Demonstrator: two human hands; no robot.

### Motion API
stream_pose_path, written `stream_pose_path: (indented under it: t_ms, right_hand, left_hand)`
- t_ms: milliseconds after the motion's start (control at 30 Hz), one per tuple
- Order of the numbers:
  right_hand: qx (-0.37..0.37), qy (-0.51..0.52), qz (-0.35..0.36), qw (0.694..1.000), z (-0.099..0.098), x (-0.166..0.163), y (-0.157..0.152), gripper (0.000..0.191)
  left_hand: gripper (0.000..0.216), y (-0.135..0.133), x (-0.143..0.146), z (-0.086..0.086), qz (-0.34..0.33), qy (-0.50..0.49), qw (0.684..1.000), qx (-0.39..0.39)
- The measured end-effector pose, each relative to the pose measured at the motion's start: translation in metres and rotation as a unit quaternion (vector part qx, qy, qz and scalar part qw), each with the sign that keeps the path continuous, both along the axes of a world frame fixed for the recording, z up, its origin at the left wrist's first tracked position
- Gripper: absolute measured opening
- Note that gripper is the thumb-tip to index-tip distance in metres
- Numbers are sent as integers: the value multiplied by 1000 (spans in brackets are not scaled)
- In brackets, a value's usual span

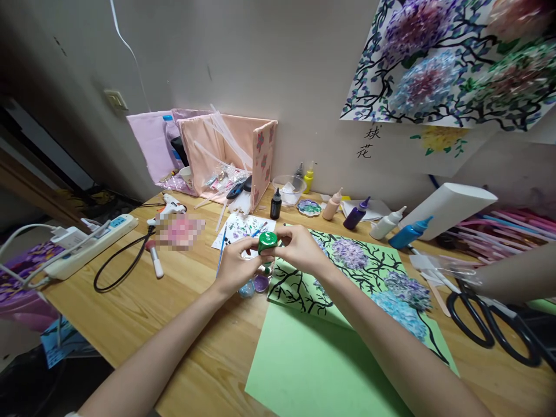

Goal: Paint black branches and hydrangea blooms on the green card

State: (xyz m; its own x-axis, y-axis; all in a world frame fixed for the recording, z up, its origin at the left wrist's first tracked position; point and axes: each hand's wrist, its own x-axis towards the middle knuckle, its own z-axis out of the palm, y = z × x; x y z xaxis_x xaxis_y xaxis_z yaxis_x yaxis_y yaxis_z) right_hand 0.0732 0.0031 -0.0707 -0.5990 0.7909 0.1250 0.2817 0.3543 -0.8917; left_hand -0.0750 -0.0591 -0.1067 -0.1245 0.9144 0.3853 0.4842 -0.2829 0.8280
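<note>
A small green paint bottle [267, 243] is held tipped downward over a little palette [255, 284] with purple and blue paint wells. My left hand [237, 265] grips the bottle from the left, fingers curled round it. My right hand [299, 246] pinches it from the right. Just right of the hands lies a painting of hydrangea flowers [369, 272] with black branches on green paper. A plain green sheet [313, 370] lies in front of it.
Paint bottles stand behind: black [275, 204], yellow [308, 179], peach [332, 205], purple [356, 214], white [386, 223], blue [409, 233]. Black scissors [490, 321] lie right. A power strip [89, 243], glue gun [170, 205], brushes [222, 246] and pink fabric box [230, 156] are left and behind. Another person's arm [516, 278] enters from the right.
</note>
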Motion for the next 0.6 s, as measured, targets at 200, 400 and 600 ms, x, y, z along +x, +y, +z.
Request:
stream_pose_path:
  t_ms: [200, 400, 600]
  right_hand:
    - [1, -10, 7, 1000, 1, 1, 2, 11]
    - [9, -24, 5, 1000, 2, 3, 3, 14]
    - [12, -31, 3, 999, 8, 4, 1, 10]
  left_hand:
    - [15, 2, -1, -1, -2, 5, 1000, 10]
    - [13, 0, 2, 4, -3, -5, 1000, 20]
    - [14, 0, 0, 5, -8, 10, 1000, 25]
